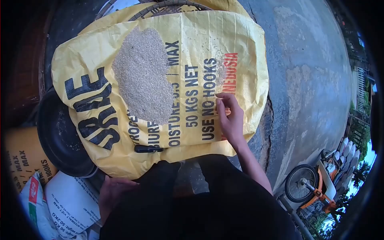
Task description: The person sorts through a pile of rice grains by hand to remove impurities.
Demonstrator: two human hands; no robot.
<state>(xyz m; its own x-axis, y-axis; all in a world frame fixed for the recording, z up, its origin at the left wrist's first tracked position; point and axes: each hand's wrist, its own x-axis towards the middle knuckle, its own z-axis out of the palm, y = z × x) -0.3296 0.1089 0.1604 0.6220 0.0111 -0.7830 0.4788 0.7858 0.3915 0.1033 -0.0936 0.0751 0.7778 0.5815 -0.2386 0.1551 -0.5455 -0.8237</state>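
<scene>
A flattened yellow woven sack [200, 28] with black and red print lies before me, and a heap of small pale grains [142, 76] covers its left middle. My right hand [231, 118] is over the right part of the sack, by the printed words. Its thumb and index finger are pinched together, and whatever is between them is too small to make out. A thin scatter of grains [220, 72] lies just beyond those fingertips. My left hand [114, 196] rests against my dark-clothed leg below the sack's near edge, fingers stretched out and nothing seen in it.
Under the sack's far edge shows a woven basket rim [172, 5]. A black round basin [60, 136] stands at left, above white printed sacks [72, 204] and another yellow sack [26, 156]. Cracked concrete [304, 80] stretches right, with an orange motorbike [316, 188] parked on it.
</scene>
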